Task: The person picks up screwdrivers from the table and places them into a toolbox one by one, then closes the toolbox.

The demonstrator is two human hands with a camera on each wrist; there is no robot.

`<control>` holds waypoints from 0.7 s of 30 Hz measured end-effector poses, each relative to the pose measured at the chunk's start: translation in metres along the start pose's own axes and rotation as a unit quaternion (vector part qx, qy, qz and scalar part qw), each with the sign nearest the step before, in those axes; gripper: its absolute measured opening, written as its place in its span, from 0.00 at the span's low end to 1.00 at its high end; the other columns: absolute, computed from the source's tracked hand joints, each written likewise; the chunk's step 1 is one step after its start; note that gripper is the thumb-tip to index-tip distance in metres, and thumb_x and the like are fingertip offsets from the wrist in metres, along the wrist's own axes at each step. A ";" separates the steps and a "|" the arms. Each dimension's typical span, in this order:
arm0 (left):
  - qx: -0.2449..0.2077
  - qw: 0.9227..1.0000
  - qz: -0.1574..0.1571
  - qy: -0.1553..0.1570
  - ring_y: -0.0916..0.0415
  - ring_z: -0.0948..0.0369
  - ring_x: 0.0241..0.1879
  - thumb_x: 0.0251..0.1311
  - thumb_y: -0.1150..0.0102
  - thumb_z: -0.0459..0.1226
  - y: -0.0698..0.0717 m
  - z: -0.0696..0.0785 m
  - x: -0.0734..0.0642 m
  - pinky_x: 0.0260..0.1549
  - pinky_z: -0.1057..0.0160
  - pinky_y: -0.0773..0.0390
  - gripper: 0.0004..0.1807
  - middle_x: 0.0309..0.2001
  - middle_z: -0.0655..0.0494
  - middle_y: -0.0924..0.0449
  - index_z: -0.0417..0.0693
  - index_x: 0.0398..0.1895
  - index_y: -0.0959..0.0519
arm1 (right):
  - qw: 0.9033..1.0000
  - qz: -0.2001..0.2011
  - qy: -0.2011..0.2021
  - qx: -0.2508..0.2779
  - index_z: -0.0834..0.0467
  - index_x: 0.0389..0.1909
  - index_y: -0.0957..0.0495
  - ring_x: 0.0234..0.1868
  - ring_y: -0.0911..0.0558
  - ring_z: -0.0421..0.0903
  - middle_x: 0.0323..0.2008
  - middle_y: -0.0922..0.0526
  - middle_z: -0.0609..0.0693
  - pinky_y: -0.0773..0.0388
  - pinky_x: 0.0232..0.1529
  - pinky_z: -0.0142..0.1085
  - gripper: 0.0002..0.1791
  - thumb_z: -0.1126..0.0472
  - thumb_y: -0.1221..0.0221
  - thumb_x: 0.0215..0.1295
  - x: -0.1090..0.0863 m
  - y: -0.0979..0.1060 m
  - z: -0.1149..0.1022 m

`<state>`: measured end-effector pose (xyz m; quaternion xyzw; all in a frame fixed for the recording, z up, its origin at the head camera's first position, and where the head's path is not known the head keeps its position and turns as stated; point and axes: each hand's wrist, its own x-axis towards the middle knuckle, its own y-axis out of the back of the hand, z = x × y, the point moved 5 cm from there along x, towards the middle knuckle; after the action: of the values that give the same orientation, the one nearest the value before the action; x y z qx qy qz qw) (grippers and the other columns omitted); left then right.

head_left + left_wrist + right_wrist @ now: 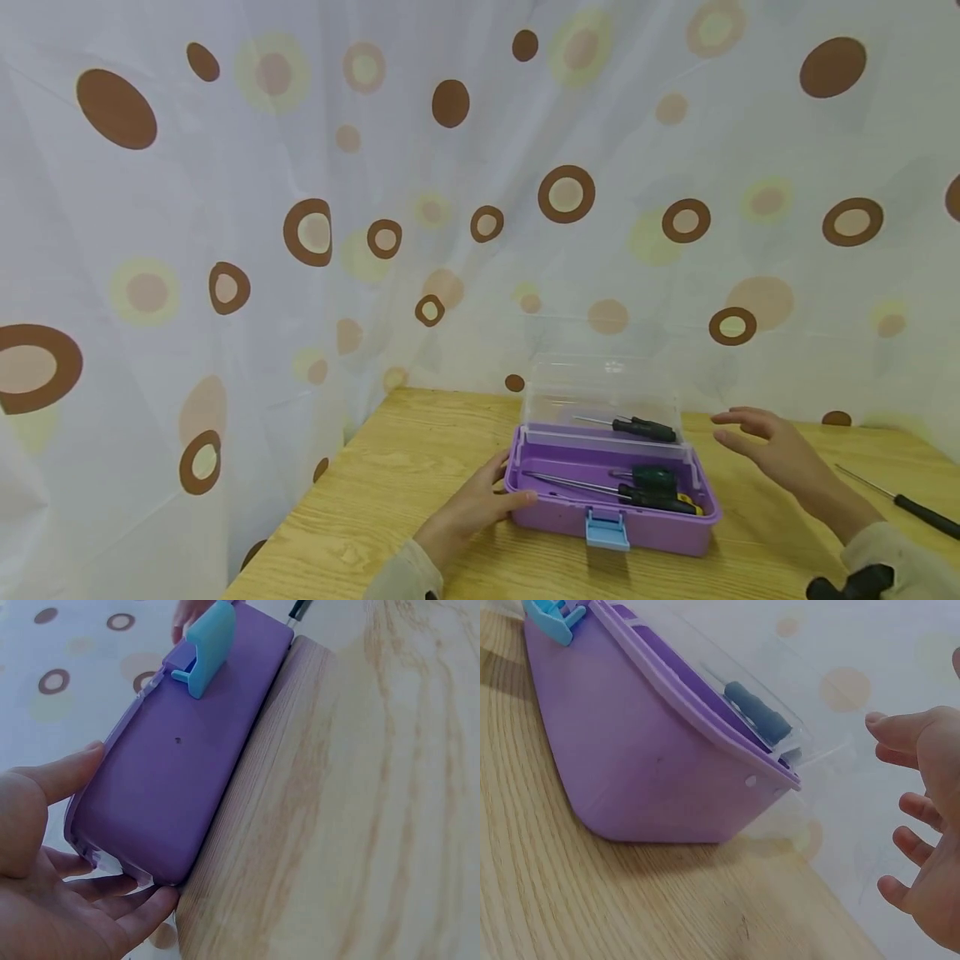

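Note:
A purple toolbox [540, 518] stands on the wooden table, its clear lid [566, 383] raised at the back. My left hand [480, 502] holds the box's left end, thumb on the front rim and fingers around the side. Inside lie a long black-handled screwdriver [648, 498] and a shorter dark-green-handled one [654, 478], with a bit of yellow handle showing beside them. Another black-handled screwdriver [643, 430] lies at the back, near the lid. My right hand [780, 458] hovers right of the box, fingers relaxed and apart, holding nothing.
A light-blue latch [606, 533] hangs on the box front. One more long black-handled screwdriver [926, 510] lies on the table [360, 475] at the far right. A curtain [465, 167] with brown and yellow circles hangs behind and to the left.

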<state>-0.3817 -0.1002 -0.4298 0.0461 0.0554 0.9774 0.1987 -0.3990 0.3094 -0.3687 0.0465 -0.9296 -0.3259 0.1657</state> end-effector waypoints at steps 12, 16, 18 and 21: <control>0.009 1.000 0.005 -0.004 0.36 0.39 0.69 0.64 0.28 0.37 0.001 -0.002 0.000 0.60 0.38 0.26 0.46 0.76 0.36 0.41 0.49 0.82 0.43 | 0.998 -0.001 0.005 -0.059 0.69 0.69 0.30 0.64 0.38 0.80 0.70 0.41 0.76 0.33 0.50 0.75 0.30 0.49 0.44 0.80 -0.008 0.011 0.008; 0.005 1.000 0.004 -0.003 0.37 0.41 0.70 0.64 0.28 0.38 0.001 -0.002 0.000 0.61 0.39 0.26 0.46 0.76 0.37 0.41 0.49 0.82 0.43 | 0.998 -0.004 0.009 -0.058 0.69 0.69 0.30 0.64 0.39 0.81 0.70 0.38 0.76 0.33 0.49 0.75 0.30 0.50 0.44 0.80 -0.011 0.016 0.012; 0.003 1.000 0.005 -0.003 0.37 0.41 0.70 0.64 0.28 0.38 0.001 -0.002 -0.001 0.60 0.40 0.26 0.46 0.76 0.37 0.41 0.49 0.82 0.43 | 0.998 -0.005 0.009 -0.055 0.69 0.69 0.31 0.64 0.39 0.81 0.70 0.38 0.75 0.34 0.49 0.75 0.30 0.50 0.44 0.80 -0.012 0.018 0.015; 0.004 1.000 0.007 -0.002 0.36 0.42 0.69 0.64 0.28 0.38 0.001 -0.001 -0.001 0.60 0.41 0.25 0.46 0.75 0.37 0.41 0.49 0.82 0.43 | 0.999 -0.005 0.010 -0.050 0.69 0.69 0.31 0.64 0.39 0.81 0.70 0.38 0.75 0.34 0.48 0.75 0.30 0.50 0.45 0.80 -0.014 0.021 0.018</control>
<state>-0.3811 -0.1018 -0.4305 0.0497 0.0584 0.9784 0.1922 -0.3914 0.3393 -0.3728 0.0463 -0.9101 -0.3728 0.1751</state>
